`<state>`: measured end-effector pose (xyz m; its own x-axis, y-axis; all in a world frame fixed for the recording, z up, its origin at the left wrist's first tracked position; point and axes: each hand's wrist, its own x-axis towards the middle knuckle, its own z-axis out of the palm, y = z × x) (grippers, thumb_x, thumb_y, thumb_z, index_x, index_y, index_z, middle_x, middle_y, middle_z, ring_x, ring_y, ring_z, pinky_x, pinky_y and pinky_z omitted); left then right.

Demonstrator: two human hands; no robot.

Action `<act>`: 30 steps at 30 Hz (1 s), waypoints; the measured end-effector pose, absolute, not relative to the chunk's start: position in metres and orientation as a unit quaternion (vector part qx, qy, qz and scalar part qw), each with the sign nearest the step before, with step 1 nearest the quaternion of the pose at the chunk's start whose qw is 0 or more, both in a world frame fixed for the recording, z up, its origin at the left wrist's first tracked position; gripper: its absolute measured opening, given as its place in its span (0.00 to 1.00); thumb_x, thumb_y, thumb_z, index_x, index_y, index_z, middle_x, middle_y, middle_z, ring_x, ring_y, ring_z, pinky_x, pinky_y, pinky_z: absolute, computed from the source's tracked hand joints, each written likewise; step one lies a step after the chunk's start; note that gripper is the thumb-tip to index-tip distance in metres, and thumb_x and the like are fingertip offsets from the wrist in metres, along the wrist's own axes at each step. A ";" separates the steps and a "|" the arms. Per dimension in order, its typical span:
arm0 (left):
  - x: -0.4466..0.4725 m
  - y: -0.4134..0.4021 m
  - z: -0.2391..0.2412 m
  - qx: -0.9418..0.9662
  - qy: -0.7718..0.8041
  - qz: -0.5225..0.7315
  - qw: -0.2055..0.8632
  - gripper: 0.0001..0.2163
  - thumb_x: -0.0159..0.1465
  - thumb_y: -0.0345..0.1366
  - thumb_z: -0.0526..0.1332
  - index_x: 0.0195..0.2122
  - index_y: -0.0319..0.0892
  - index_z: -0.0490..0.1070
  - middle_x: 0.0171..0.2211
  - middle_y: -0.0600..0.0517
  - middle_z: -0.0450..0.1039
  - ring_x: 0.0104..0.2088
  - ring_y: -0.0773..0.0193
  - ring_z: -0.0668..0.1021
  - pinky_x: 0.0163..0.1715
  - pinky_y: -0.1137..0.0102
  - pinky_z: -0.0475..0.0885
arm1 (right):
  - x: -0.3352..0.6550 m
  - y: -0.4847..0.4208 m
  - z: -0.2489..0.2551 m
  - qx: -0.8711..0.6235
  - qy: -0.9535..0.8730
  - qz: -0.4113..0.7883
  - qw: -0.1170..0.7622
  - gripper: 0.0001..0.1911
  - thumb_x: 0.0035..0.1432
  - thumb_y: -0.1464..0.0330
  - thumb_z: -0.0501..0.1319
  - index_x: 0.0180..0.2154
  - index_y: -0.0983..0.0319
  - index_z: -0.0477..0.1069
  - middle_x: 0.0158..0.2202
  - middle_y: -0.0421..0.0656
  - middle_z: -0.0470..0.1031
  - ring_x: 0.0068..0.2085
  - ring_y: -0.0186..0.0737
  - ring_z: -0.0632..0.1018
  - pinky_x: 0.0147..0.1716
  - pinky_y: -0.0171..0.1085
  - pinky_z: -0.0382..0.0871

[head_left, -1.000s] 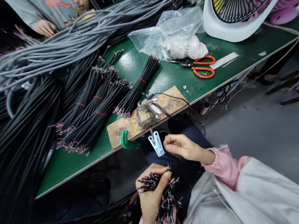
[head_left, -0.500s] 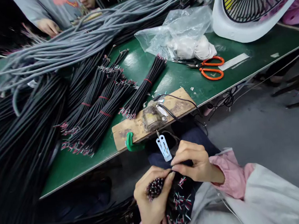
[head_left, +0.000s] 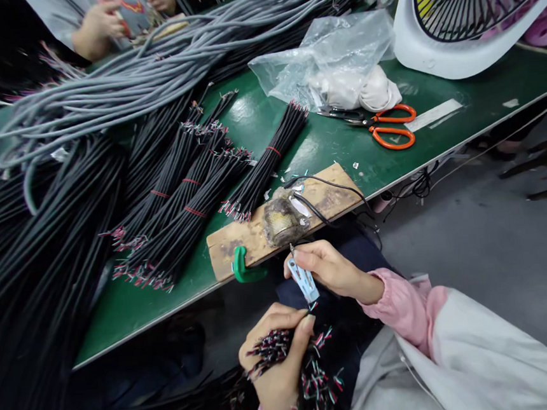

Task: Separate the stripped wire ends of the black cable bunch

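Observation:
My left hand [head_left: 278, 358] is closed around a bundle of thin black cables [head_left: 273, 350] whose stripped ends show red, white and green wires. Its thumb and forefinger pinch a single cable end just below a light-blue clothespin [head_left: 304, 282]. The clothespin hangs at the table edge, below a metal tip on a wooden board [head_left: 238, 237]. Fingers of my right hand [head_left: 329, 267] are closed on the clothespin's upper end. More cable ends [head_left: 317, 380] hang under my left wrist.
A green clamp [head_left: 243, 266] grips the board at the table edge. Cable bundles [head_left: 182, 206], grey cables [head_left: 139, 89], orange-handled scissors [head_left: 391, 127], a plastic bag [head_left: 318, 60] and a white fan [head_left: 442, 56] lie or stand on the green table. Across it are another person's hands [head_left: 100, 29].
My right hand has left the cable end beside my left thumb and moved up to the clothespin. Wire ends in my left hand are more exposed. The other person's hand has risen.

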<state>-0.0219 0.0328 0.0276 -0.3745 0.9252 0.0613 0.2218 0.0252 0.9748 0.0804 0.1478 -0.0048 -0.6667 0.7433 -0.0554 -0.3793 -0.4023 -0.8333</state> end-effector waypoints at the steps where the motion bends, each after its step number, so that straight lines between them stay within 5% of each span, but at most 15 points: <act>1: -0.022 0.034 0.026 0.444 0.635 0.533 0.340 0.06 0.53 0.27 0.68 0.26 0.45 0.76 0.21 0.58 0.73 0.21 0.68 0.75 0.24 0.74 0.69 | 0.078 0.148 -0.005 -0.202 -0.400 0.825 0.345 0.28 0.54 0.47 0.60 0.27 0.68 0.73 0.20 0.38 0.67 0.19 0.26 0.64 0.19 0.28 0.56; 11: -0.022 0.038 0.020 0.402 0.640 0.520 0.398 0.05 0.53 0.31 0.69 0.23 0.41 0.75 0.19 0.54 0.73 0.20 0.65 0.75 0.21 0.71 0.69 | 0.076 0.143 -0.009 -0.139 -0.268 0.898 0.322 0.26 0.51 0.49 0.64 0.27 0.68 0.73 0.22 0.38 0.68 0.20 0.27 0.67 0.20 0.27 0.60; 19: -0.021 0.037 0.022 0.393 0.642 0.523 0.400 0.05 0.52 0.32 0.69 0.22 0.41 0.76 0.19 0.53 0.72 0.20 0.64 0.75 0.22 0.71 0.69 | 0.079 0.131 -0.043 -0.168 -0.211 0.915 0.300 0.30 0.55 0.45 0.57 0.27 0.68 0.73 0.22 0.41 0.70 0.24 0.31 0.69 0.24 0.30 0.60; 25: -0.023 0.030 0.018 0.383 0.637 0.514 0.428 0.04 0.54 0.32 0.68 0.24 0.41 0.76 0.19 0.54 0.72 0.19 0.65 0.74 0.21 0.72 0.68 | 0.098 0.119 -0.055 -0.203 -0.289 0.880 0.317 0.19 0.58 0.56 0.62 0.29 0.67 0.74 0.22 0.39 0.69 0.24 0.28 0.67 0.26 0.30 0.58; 30: -0.017 0.020 0.009 0.343 0.643 0.476 0.492 0.15 0.57 0.41 0.66 0.16 0.40 0.71 0.14 0.53 0.69 0.16 0.66 0.71 0.17 0.72 0.66 | 0.113 0.114 -0.047 -0.234 -0.405 0.828 0.309 0.16 0.57 0.59 0.63 0.31 0.67 0.74 0.23 0.38 0.69 0.25 0.29 0.67 0.27 0.31 0.60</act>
